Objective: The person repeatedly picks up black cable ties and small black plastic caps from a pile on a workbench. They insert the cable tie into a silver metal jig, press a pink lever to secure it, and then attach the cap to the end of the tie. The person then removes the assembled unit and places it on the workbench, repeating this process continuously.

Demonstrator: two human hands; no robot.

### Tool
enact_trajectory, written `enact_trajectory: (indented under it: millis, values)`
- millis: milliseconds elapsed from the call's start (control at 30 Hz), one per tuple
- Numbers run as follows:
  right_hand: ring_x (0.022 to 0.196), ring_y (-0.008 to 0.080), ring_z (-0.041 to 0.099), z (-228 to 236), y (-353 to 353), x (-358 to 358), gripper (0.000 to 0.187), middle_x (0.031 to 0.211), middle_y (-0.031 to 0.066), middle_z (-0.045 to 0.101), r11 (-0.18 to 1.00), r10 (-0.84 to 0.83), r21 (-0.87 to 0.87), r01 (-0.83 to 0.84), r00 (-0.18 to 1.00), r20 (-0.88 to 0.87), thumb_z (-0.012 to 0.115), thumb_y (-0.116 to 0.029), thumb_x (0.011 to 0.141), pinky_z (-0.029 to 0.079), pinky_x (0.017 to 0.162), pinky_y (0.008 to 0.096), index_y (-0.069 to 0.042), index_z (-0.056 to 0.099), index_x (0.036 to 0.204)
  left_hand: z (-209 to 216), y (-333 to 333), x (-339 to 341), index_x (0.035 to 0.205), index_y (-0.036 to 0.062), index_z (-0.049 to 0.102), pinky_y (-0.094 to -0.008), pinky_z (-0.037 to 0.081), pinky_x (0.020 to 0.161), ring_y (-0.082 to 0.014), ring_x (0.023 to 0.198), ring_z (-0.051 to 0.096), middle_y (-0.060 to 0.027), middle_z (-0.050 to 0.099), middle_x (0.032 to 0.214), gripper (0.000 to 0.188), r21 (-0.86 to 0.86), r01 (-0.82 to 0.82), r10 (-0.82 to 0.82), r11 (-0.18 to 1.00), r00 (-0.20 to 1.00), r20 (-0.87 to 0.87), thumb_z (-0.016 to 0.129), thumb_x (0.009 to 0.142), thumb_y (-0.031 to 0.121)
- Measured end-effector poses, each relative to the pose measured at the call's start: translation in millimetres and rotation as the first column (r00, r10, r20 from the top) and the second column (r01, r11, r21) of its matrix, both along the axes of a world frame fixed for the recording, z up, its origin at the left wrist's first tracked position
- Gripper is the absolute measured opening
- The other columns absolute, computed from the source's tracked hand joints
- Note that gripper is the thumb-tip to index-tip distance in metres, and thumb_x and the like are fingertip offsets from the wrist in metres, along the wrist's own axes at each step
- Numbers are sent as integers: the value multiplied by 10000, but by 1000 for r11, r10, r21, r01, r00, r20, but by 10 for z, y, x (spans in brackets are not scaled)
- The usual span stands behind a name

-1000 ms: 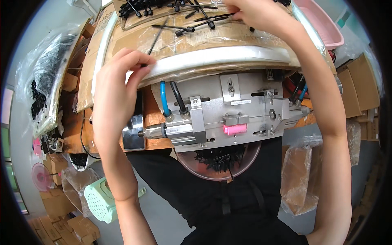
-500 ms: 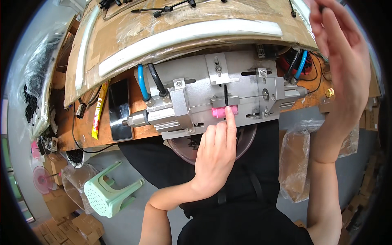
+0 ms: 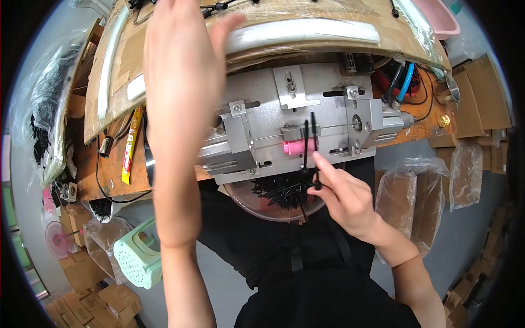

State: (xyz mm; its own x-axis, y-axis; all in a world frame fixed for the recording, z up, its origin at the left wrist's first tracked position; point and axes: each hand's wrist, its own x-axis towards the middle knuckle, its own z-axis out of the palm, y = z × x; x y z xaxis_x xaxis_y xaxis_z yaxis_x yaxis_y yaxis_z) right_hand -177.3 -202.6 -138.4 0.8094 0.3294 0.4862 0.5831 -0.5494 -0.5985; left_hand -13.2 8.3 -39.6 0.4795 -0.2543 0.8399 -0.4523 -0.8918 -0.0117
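My right hand point(image 3: 350, 199) is in front of the metal fixture point(image 3: 328, 82), thumb and forefinger closed on a thin black rod point(image 3: 315, 131) with a thicker lower end. A second black rod point(image 3: 305, 147) stands beside it, its lower part over the bowl; I cannot tell whether it is touched. Behind the rods lies a pink cylindrical piece point(image 3: 295, 147) against a small metal block on the fixture. My left hand point(image 3: 186, 76) is raised over the cardboard at the far left, smeared by motion. Its thumb sticks out, and its fingertips run off the top edge.
A clear bowl point(image 3: 240, 203) of black rods sits below the fixture's front edge. Cardboard point(image 3: 339, 46) with white foam strips and black pieces spans the back. A yellow packet point(image 3: 133, 145) lies on the wooden bench. A green stool point(image 3: 134, 257) stands at lower left.
My left hand has left the pink piece and swung up to the far left. My right hand has come down from the upper right to the fixture's front, with a black rod in it.
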Motion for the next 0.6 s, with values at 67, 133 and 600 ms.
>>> enact_trajectory:
  millis: [67,133,600]
  values:
    - [588,206,513,-78,70,48,696,683,84,510,1000,11,14,-11,1000,-15,765,48,723,446,555,345,67,495,1365,89,-117,107,987,15,619,-337,481,740,-244,818,592,-145,624,892,193,-121,-188,149,975,949,-277,707,841,106]
    - [591,205,517,-70,111,103,694,687,84,517,1000,25,-8,-25,1000,-1,762,33,732,448,559,345,64,492,1370,117,-7,250,950,-4,598,-368,490,772,-278,850,607,-177,629,899,217,-132,-168,99,977,903,-418,722,827,124]
    - [753,256,645,339,-149,142,609,953,130,650,991,-130,-28,128,988,-81,817,-120,716,523,627,330,8,601,1271,-640,-345,-1647,1267,-71,581,-316,481,721,-213,787,572,-97,603,916,558,-100,120,-152,988,880,-451,669,717,-46]
